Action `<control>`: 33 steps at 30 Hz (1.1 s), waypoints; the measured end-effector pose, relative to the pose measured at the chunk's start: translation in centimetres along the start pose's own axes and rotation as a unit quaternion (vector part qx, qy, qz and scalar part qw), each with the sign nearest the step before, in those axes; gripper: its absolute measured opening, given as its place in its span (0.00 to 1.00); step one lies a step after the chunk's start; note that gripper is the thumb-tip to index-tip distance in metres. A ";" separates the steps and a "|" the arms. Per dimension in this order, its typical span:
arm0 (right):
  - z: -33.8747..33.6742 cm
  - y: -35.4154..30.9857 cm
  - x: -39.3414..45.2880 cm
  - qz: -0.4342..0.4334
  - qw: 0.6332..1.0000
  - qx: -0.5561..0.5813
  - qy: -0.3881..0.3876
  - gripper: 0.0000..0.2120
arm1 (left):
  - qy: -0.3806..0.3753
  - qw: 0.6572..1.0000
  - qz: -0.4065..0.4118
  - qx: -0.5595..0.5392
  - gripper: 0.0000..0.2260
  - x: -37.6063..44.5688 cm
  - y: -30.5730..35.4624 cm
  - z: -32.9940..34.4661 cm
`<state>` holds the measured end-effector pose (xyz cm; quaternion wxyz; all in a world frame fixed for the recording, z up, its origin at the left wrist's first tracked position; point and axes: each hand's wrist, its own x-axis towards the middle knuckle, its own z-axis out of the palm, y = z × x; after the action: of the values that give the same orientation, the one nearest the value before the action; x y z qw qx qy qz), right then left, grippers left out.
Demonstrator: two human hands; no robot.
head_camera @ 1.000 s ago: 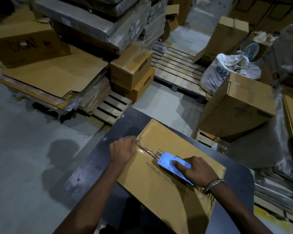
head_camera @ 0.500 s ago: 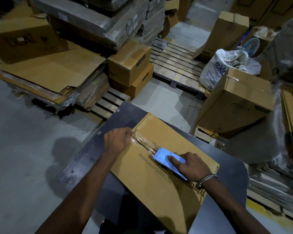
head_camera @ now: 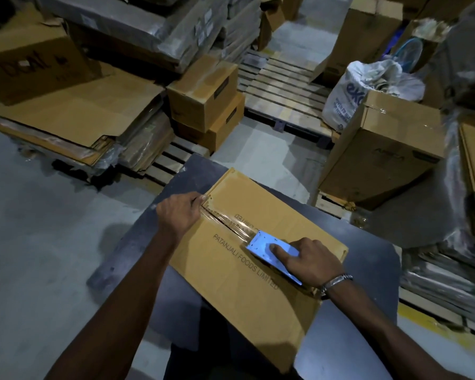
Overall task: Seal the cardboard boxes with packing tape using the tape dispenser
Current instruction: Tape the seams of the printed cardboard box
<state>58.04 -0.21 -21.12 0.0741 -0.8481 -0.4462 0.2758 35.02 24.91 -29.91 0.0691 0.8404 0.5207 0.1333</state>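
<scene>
A flat brown corrugated cardboard box printed "PATANJALI FOODS LIMITED" lies on the dark tabletop, its long axis running from far left to near right. Glossy clear packing tape follows the centre seam along that axis. The left hand presses the tape's far end at the box edge, fingers bent, seemingly pinching nothing. The right hand grips the flat pale blue metal tape dispenser, which points up the seam, forefinger stretched along its plate.

Counts, packing bench
Hands 2: left hand, right hand. Dispenser 1. Box on table 1. Sack 1.
</scene>
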 end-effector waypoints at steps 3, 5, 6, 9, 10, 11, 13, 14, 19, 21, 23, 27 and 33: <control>0.0 1.5 -0.9 0.010 1.000 0.009 0.002 0.31 | 0.006 1.000 -0.001 -0.001 0.25 0.0 -0.1 0.0; -0.2 2.1 -1.3 0.012 1.000 0.014 0.003 0.31 | 0.016 1.000 0.004 -0.005 0.27 0.0 -0.4 0.2; -0.2 2.3 -1.4 0.010 1.000 0.020 0.000 0.31 | 0.022 1.000 0.001 -0.008 0.27 -0.1 -0.5 0.3; 0.1 3.0 -1.1 0.012 1.000 0.023 -0.005 0.33 | 0.024 0.999 -0.017 -0.015 0.24 -0.6 0.5 0.8; 0.4 3.3 -1.0 0.018 1.000 0.019 0.001 0.34 | 0.021 0.999 -0.022 -0.017 0.20 -1.0 1.1 1.3; 0.7 3.6 -0.9 0.020 1.000 0.014 0.010 0.34 | 0.020 0.999 -0.029 -0.022 0.15 -1.4 1.8 1.7; 1.2 3.7 -1.0 0.022 1.000 0.006 0.021 0.34 | 0.030 0.998 -0.034 -0.034 0.07 -2.4 3.2 2.1; 1.3 3.7 -1.0 0.021 0.999 0.004 0.025 0.34 | 0.039 0.998 -0.033 -0.030 0.07 -2.9 3.8 2.3; 1.4 3.6 -1.1 0.023 0.999 -0.005 0.033 0.29 | -0.049 0.998 -0.010 0.039 0.38 -5.3 6.4 1.8; 1.3 3.5 -1.1 0.027 0.999 -0.002 0.029 0.28 | -0.094 0.994 0.002 0.063 0.51 -5.3 6.5 1.2; 1.1 3.2 -1.0 0.027 0.999 -0.007 0.026 0.27 | -0.129 0.988 -0.005 0.084 0.60 -5.2 6.7 0.5; 0.9 2.7 -1.1 0.027 0.999 -0.030 0.022 0.25 | -0.139 0.987 -0.005 0.085 0.64 -5.4 7.1 0.1; 0.8 3.6 -1.1 0.032 0.999 -0.019 0.004 0.31 | -0.140 0.987 -0.001 0.075 0.62 -5.2 7.0 0.1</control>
<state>59.64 -3.29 -22.69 0.0503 -0.8642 -0.4239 0.2663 38.81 17.12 -29.06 0.0783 0.8530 0.5154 -0.0247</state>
